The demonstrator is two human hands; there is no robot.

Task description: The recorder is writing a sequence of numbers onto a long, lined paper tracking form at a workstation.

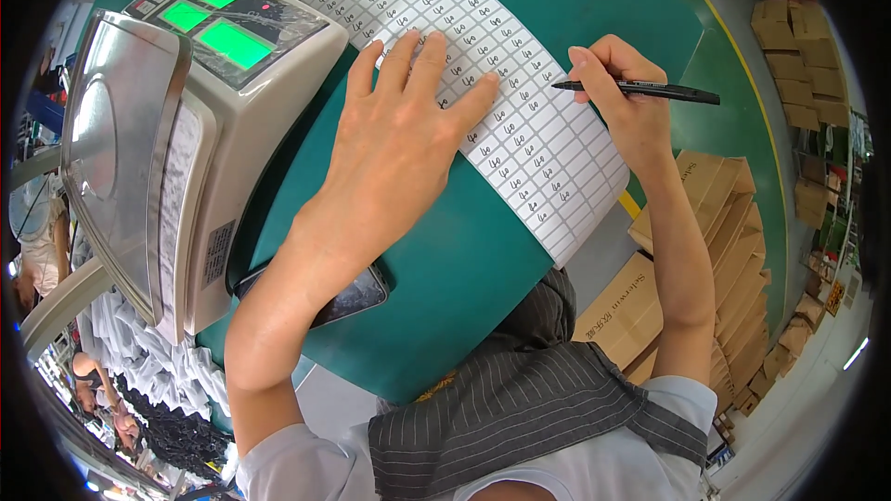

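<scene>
A long white sheet of small labels (506,150) lies across the green table, most of its cells filled with handwriting. Several cells toward its lower right end are blank. My left hand (394,134) rests flat on the sheet's near edge, fingers spread. Over the right edge of the sheet, my right hand (624,97) grips a black marker pen (673,91) between thumb and fingers. Its tip points left, close above the labels; whether it touches the paper I cannot tell.
A weighing scale (269,65) with lit green displays stands at the left. Under my left forearm lies a dark phone (357,297) on the green table (445,301). Cardboard boxes (705,213) are stacked at the right, and white cloth (139,343) is piled at the lower left.
</scene>
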